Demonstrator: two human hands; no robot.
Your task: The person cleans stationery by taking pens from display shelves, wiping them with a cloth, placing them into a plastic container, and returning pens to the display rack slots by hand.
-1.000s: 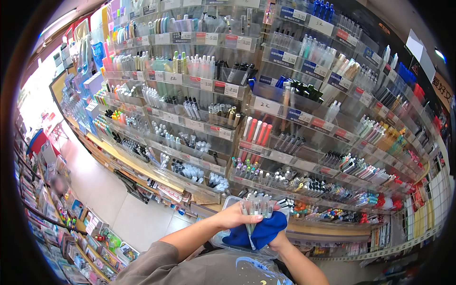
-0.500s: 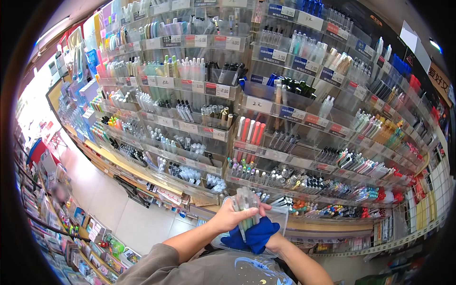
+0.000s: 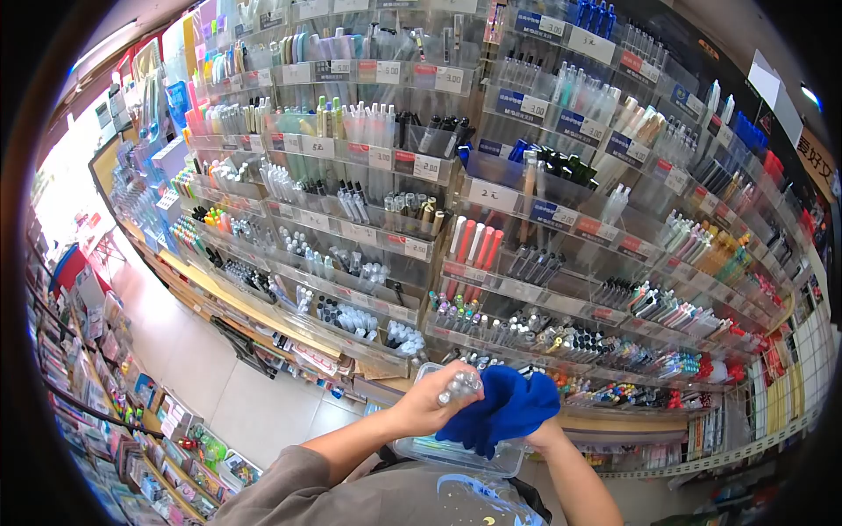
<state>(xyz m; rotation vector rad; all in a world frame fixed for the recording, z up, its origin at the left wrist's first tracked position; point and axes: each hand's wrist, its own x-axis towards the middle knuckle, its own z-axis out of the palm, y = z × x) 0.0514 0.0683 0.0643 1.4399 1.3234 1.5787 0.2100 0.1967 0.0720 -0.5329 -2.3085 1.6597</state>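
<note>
Head camera view, left to right: one stretch of tiled floor (image 3: 254,403) lies well to the left of the fingers. One left hand (image 3: 428,408) comes next, its fingers wrapped around one bunch of pens (image 3: 462,387), ends up; several are in it, too crowded for me to count. One clear plastic box (image 3: 423,454) sits under both hands, partly covered. Just right of the left fingers is one blue cloth (image 3: 498,419), bunched up, and one right hand (image 3: 545,435) is at its right edge; the cloth hides those fingers, so I can't tell how wide they are. Beyond the fingers rise many tiers of clear pen racks (image 3: 386,307), with one large "2元" price card (image 3: 492,195) among the smaller ones. One wire grid (image 3: 794,359) stands well to the right.
</note>
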